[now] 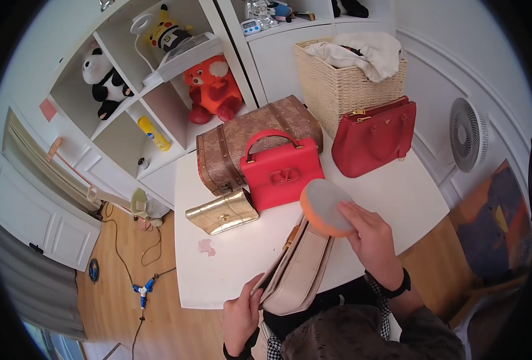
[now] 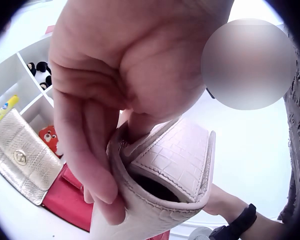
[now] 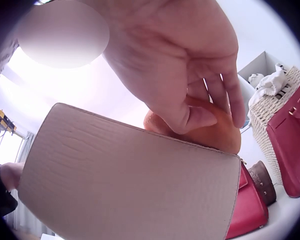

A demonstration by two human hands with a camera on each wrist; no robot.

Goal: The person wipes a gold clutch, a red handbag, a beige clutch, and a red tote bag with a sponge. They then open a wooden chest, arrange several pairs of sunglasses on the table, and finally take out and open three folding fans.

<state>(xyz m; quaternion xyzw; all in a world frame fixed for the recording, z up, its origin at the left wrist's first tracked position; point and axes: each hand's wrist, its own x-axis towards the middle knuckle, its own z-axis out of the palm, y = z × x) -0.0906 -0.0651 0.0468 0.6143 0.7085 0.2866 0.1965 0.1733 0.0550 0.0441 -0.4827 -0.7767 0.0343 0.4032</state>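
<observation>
A cream, croc-textured handbag (image 1: pixel 302 273) is tilted over the near edge of the white table. My left hand (image 1: pixel 241 315) grips it by one end; in the left wrist view, fingers lie along the outside and the thumb reaches in at the opening of the bag (image 2: pixel 172 155). In my right hand (image 1: pixel 371 243) is a round sponge pad (image 1: pixel 326 204), grey on its flat face and orange around the side. The pad overlaps the bag's far end in the head view. From the right wrist, the bag's broad panel (image 3: pixel 130 170) hides part of the orange side (image 3: pixel 215 132).
On the white table (image 1: pixel 212 273) stand a gold clutch (image 1: pixel 223 211), a red handbag (image 1: pixel 284 174), a brown patterned case (image 1: pixel 218 144) and a darker red bag (image 1: pixel 374 141). Behind is a woven basket (image 1: pixel 320 78) with cloth. A fan (image 1: pixel 469 135) stands right.
</observation>
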